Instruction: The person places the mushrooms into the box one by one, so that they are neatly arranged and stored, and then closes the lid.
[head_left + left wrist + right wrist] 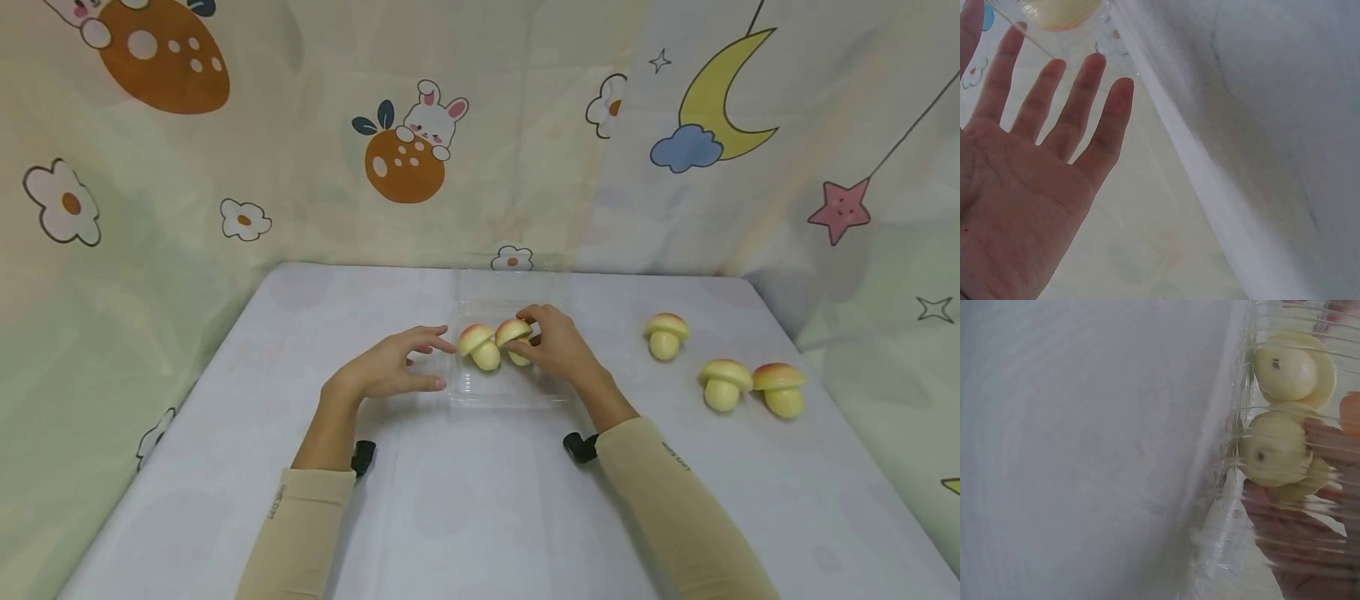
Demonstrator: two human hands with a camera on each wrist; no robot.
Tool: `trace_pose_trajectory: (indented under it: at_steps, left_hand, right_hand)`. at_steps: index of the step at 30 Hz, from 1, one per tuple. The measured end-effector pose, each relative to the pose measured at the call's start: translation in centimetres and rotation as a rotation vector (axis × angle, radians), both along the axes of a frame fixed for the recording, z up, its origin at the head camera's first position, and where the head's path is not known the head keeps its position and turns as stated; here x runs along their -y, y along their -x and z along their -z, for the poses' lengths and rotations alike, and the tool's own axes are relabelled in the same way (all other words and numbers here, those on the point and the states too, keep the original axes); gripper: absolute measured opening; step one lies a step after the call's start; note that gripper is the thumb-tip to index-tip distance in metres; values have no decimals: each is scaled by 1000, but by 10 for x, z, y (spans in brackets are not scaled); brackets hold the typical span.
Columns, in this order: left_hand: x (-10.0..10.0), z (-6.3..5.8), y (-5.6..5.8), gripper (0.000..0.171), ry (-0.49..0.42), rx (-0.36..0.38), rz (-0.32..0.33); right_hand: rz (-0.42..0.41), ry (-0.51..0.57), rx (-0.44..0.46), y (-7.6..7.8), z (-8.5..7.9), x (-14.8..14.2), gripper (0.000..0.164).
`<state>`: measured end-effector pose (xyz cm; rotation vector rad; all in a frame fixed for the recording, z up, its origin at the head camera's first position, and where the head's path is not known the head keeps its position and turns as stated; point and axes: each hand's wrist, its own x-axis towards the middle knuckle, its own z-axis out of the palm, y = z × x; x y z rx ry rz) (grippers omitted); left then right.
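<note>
A clear plastic box (480,390) with its lid raised at the back stands mid-table. Two toy mushrooms with yellow stems and reddish caps are inside it. My right hand (558,343) pinches the right mushroom (513,331) between thumb and fingers; the right wrist view shows that mushroom (1275,450) through the ribbed box wall. Beside it sits the left mushroom (483,348), apart from any grip. My left hand (390,364) is at the box's left side, fingers spread and holding nothing. In the left wrist view the palm (1022,200) faces the camera.
Three more toy mushrooms lie on the right of the white table (450,517): one farther back (666,337), and a nearer pair, a left one (724,385) and a right one (782,390). A patterned curtain (315,167) hangs behind the table.
</note>
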<state>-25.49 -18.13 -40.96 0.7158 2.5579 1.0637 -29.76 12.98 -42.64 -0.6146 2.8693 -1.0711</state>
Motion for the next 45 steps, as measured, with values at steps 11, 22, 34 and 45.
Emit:
trace_pose_trajectory:
  at_steps: [11, 22, 34, 45]
  left_hand:
    - [-1, -2, 2, 54, -10, -8, 11]
    - [-1, -1, 0, 55, -9, 4, 8]
    - [0, 0, 0, 56, -11, 3, 4]
    - [1, 1, 0, 58, -19, 2, 10]
  right_hand:
    - [6, -36, 5, 0, -10, -6, 66]
    - [-18, -25, -27, -4, -17, -15, 63]
    - [-19, -15, -103, -12, -31, -20, 58]
    - [-6, -5, -90, -15, -32, -31, 58]
